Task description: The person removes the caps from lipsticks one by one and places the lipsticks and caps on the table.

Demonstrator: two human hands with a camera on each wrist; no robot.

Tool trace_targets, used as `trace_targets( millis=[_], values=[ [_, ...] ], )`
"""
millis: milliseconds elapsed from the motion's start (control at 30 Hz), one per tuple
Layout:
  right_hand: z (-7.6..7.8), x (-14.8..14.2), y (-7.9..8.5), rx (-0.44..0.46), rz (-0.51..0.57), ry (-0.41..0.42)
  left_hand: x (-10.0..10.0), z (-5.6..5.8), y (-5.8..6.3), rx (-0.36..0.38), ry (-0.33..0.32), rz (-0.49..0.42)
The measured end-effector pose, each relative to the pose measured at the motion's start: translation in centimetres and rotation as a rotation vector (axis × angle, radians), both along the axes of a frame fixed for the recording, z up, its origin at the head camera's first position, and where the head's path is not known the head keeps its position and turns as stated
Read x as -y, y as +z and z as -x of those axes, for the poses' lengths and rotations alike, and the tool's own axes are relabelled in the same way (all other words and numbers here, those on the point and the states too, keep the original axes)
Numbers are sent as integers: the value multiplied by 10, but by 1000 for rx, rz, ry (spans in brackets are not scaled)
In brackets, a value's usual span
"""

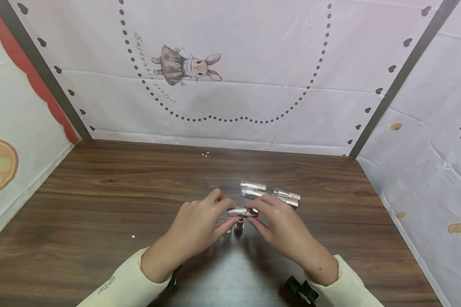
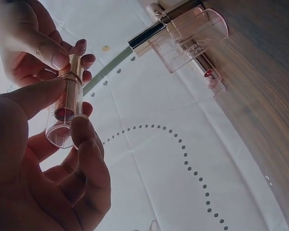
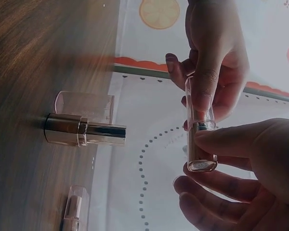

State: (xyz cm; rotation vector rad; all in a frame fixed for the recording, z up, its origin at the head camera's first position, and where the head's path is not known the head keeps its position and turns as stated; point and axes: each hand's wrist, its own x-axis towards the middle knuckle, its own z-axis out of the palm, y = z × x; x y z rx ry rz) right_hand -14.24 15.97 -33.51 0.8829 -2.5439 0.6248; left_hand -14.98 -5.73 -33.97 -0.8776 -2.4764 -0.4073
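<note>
Both hands hold one lipstick point(image 1: 238, 211) sideways above the table. My left hand point(image 1: 199, 219) pinches its clear-capped end between thumb and fingers. At the other end, my right hand point(image 1: 280, 221) grips the shiny metallic base. Through the clear cap in the left wrist view, a dark red tip of the held lipstick point(image 2: 65, 113) shows. Just below the hands, an uncapped lipstick tube point(image 3: 65, 130) stands upright. Close beside it stands a clear cap point(image 3: 86, 106), partly hidden by the left fingers in the head view.
Several capped lipsticks point(image 1: 287, 195) lie on the wooden table point(image 1: 130, 183) beyond the right hand, partly covered by it. Small white bits point(image 1: 205, 154) lie near the back edge, and another white bit point(image 1: 133, 236) at left. Printed cloth walls point(image 1: 230, 98) enclose the back and sides.
</note>
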Motion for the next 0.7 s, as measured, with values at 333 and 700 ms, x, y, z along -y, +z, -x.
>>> trace_targets(
  millis=[333,700],
  values=[
    [3,0,-2,9,-9,-14,1,1,-1,-16,-5,-2],
    [4,-1,-3,7,-10,-27,1,3,-2,-34,11,22]
  ],
)
